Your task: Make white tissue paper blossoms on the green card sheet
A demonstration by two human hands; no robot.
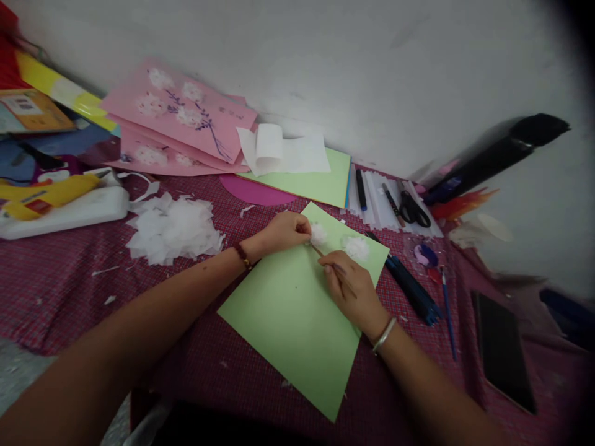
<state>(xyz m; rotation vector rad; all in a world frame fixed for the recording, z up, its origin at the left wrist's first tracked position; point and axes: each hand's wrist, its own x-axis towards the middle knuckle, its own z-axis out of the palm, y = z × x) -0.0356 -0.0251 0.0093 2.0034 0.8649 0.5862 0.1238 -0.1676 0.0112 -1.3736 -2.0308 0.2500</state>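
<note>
A sheet of light green paper lies at an angle on the table. My right hand holds a thin brown stick like a pencil, its tip pointing up and left. Against that tip, at the sheet's upper left edge, my left hand has its thumb and fingers pinched together. Whatever is between them is too small to make out. Right beside the left fingertips sits a white fluffy paper flower. A second white paper flower is near the sheet's right corner.
Left of the sheet is a pile of white paper squares. Pink cards with white flowers lean at the back. A yellow glue gun, black scissors, a dark blue pen bundle, a paintbrush and a phone lie around.
</note>
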